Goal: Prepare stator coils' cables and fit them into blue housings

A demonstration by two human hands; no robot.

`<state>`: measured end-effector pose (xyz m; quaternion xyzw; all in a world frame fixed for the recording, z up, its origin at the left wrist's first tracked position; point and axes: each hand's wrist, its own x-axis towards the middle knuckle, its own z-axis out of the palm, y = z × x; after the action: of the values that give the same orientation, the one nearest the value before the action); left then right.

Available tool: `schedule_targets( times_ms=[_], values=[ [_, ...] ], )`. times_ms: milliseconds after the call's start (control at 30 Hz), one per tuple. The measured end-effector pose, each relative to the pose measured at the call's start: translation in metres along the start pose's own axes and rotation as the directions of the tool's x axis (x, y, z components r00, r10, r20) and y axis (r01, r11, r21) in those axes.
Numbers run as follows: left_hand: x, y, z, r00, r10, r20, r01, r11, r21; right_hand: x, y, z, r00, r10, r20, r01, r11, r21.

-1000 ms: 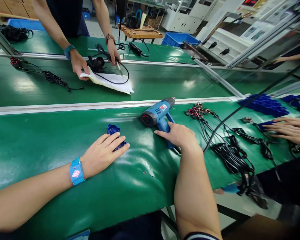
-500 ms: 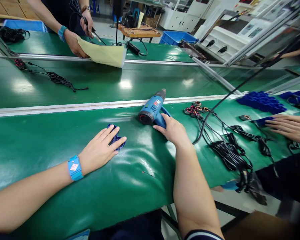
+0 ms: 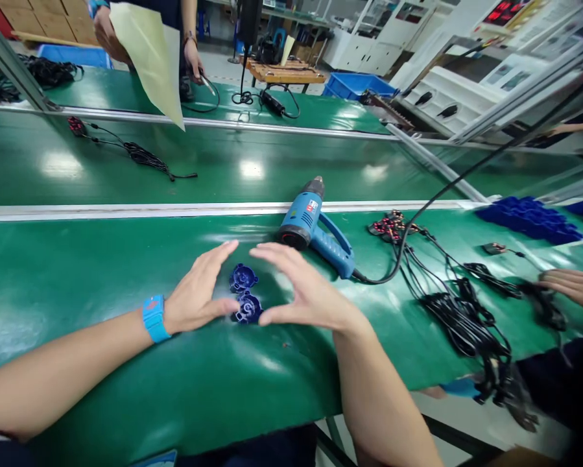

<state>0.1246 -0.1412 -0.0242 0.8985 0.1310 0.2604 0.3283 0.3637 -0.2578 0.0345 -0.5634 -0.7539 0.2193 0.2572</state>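
Observation:
Two round dark-blue plastic housing parts lie on the green table mat, one behind the other; the far part (image 3: pixel 243 277) and the near part (image 3: pixel 248 307) almost touch. My left hand (image 3: pixel 201 292), with a blue wrist strap, is just left of them, thumb and fingers spread. On their right side my right hand (image 3: pixel 303 288) curves with its thumb apart from the fingers, holding nothing. The left thumb tip comes up to the near part; whether it touches I cannot tell. Beyond my right hand a blue heat gun (image 3: pixel 305 217) lies on its side, nozzle pointing away.
Wired parts with bundled black cables (image 3: pixel 459 324) lie to the right, below a pile of blue housings (image 3: pixel 529 218). A co-worker's hand (image 3: pixel 573 288) is at the far right. Across the belt (image 3: pixel 281 165), another person holds a yellow sheet (image 3: pixel 148 58). The heat gun's cord crosses the right side.
My right hand has let go of the heat gun and moved left beside the blue parts. My left hand has lifted off them, uncovering both. The person opposite has raised the yellow sheet.

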Motion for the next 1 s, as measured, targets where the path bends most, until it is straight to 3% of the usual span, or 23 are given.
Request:
schedule_targets(
  times_ms=[67, 133, 267, 367, 467, 567, 700, 800, 900, 1000],
  values=[
    [0.001, -0.003, -0.001, 0.991, -0.112, -0.074, 0.105, 0.99, -0.098, 0.005, -0.009, 0.017, 0.989, -0.041, 0.14, 0.05, 0.996, -0.067],
    [0.001, -0.004, -0.001, 0.985, -0.15, -0.083, 0.138, 0.981, -0.134, 0.01, -0.014, 0.033, 0.984, -0.052, 0.172, 0.075, 0.988, -0.132],
    [-0.001, 0.002, 0.002, 0.998, -0.031, -0.049, 0.03, 0.999, -0.036, 0.016, -0.016, 0.053, 0.995, -0.058, 0.078, 0.071, 0.982, -0.175],
    [-0.003, 0.007, 0.001, 0.995, 0.093, -0.035, -0.091, 0.994, 0.055, 0.016, -0.016, 0.053, 0.999, 0.016, 0.034, -0.007, 0.963, -0.271],
    [-0.004, 0.007, 0.001, 0.993, 0.114, -0.03, -0.11, 0.988, 0.107, 0.014, -0.014, 0.05, 0.997, 0.08, 0.013, -0.07, 0.934, -0.349],
    [-0.004, 0.005, 0.002, 0.989, 0.149, -0.009, -0.144, 0.971, 0.191, 0.014, -0.011, 0.053, 0.996, 0.083, -0.015, -0.084, 0.951, -0.298],
    [-0.003, 0.011, 0.005, 0.959, 0.274, 0.077, -0.281, 0.871, 0.402, 0.015, -0.009, 0.058, 0.999, 0.008, 0.047, -0.007, 1.0, -0.027],
    [-0.002, 0.019, 0.008, 0.967, 0.206, 0.147, -0.253, 0.82, 0.514, 0.009, -0.001, 0.048, 0.988, 0.049, 0.149, -0.057, 0.997, 0.044],
    [0.0, 0.023, 0.008, 0.966, 0.1, 0.238, -0.218, 0.807, 0.549, 0.002, 0.014, 0.035, 0.966, 0.149, 0.212, -0.147, 0.989, -0.026],
    [0.003, 0.021, 0.001, 0.961, -0.015, 0.275, -0.154, 0.801, 0.579, 0.003, 0.03, 0.033, 0.957, 0.206, 0.204, -0.184, 0.975, -0.12]
  ],
)
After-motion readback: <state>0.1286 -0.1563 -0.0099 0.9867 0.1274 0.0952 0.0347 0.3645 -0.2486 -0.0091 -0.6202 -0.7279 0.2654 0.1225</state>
